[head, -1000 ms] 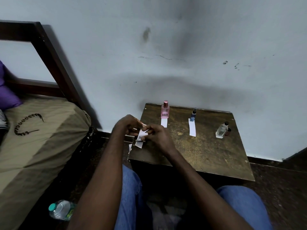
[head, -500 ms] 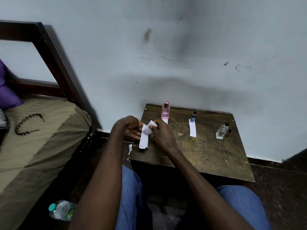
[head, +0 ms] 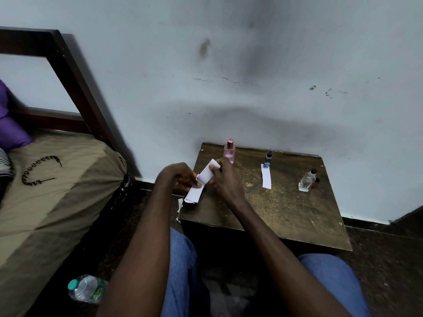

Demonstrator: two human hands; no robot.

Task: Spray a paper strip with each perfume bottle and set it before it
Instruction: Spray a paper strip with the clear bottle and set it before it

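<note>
Head view, one entry per item. Low square table of dark, worn wood (head: 286,216), set against a pale wall with grey smudges (head: 251,65). At the table's back edge, left: tall pink glass perfume bottle with a rose metallic cap (head: 229,153), upright. To its right: slim blue spray bottle with a dark top (head: 267,159), upright, with a flat white paper strip (head: 266,178) lying just before it, one end touching its base. Further right and nearer the front: squat clear glass bottle with a dark cap (head: 306,180), upright, a small brown cylinder (head: 316,183) just beside it. Over the table's left front corner: left hand (head: 177,177), fingers curled, pinching a small bundle of white paper strips (head: 194,193) whose lower end hangs past the table edge. Right hand (head: 225,181), thumb and fingertips closed on the upper end of the topmost strip (head: 207,171), which is lifted and bent away from the bundle; this hand sits directly before the pink bottle. Foreground: two knees in blue denim (head: 183,259). Left of the person: bed under a khaki cover (head: 57,197), dark wooden bed frame (head: 75,83), purple cushion (head: 11,133). On the dark floor by the bed: clear plastic water bottle with a teal cap (head: 85,288), lying on its side.
</note>
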